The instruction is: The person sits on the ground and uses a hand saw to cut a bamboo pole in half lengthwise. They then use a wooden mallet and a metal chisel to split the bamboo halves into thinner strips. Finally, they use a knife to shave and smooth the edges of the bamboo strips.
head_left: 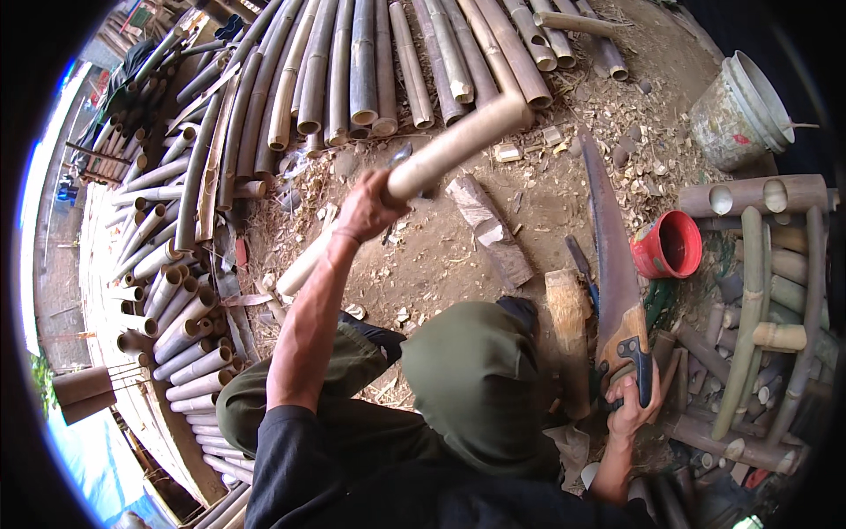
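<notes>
My left hand (377, 207) is closed round a pale bamboo pole (458, 148), which slants up to the right over the ground and is blurred at its far end. In my right hand (631, 404) is the wooden and black handle of a hand saw (608, 229), its long rusty blade pointing away from me. Beneath the pole lies a notched wooden block (489, 231). Between my knee and the saw rests a rough-hewn log (568, 339). A narrow bladed tool (580, 257) lies beside the saw blade.
Long bamboo poles (363, 66) line the far side, and cut bamboo lengths (189, 304) are stacked at left. A red bucket (641, 251) and a dirty whitish bucket (718, 123) stand at right, near a bamboo rack (751, 326) over short pieces. Wood chips litter the ground (379, 300).
</notes>
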Motion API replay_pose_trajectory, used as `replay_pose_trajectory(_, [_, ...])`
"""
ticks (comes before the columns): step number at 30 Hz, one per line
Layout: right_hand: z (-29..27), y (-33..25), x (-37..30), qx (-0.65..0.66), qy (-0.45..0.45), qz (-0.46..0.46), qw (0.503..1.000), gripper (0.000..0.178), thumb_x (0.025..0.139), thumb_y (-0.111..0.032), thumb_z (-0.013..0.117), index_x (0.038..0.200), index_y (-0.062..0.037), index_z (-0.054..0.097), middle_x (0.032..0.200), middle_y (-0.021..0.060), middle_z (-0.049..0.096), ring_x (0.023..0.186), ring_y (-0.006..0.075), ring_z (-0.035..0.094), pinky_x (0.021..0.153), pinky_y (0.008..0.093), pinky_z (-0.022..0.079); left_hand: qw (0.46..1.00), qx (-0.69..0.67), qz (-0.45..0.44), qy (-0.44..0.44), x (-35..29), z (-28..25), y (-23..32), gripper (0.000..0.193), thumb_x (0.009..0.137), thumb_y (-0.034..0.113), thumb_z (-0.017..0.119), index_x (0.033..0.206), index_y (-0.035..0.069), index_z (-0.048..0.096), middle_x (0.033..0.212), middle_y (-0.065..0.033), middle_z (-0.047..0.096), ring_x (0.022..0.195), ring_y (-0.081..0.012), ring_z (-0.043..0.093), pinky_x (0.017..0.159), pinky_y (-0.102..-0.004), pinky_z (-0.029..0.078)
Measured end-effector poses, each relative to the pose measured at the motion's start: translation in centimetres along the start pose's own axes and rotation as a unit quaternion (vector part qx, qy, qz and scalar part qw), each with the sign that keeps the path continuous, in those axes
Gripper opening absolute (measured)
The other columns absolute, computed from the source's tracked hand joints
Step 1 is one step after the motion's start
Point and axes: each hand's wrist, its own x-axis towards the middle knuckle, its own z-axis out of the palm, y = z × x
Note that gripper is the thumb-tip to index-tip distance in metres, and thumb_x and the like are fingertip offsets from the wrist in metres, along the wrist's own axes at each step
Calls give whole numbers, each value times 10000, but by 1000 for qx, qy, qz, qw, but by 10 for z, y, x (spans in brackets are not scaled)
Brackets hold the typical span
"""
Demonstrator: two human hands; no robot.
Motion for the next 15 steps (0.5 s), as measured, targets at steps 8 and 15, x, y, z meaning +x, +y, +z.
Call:
replay_pose_trajectory(8, [-1,25,29,-42,-56,22,997,567,849,-157,572,1359,65,463,624,25,492,480,100,461,449,253,422,952,58,-157,-256,-66,92,-37,790,610,363,842,1299,111,548,1242,-177,566,1141,-360,566,981,-433,468])
replay_pose_trajectory(15, [12,41,44,-156,-118,-3,981,575,804,-171,627,1300,95,512,975,144,648,823,196,624,755,311,502,929,144,-162,-301,-60,121,-45,761,681,549,786,1237,80,561,1166,-192,574,1102,-355,577,957,-437,476])
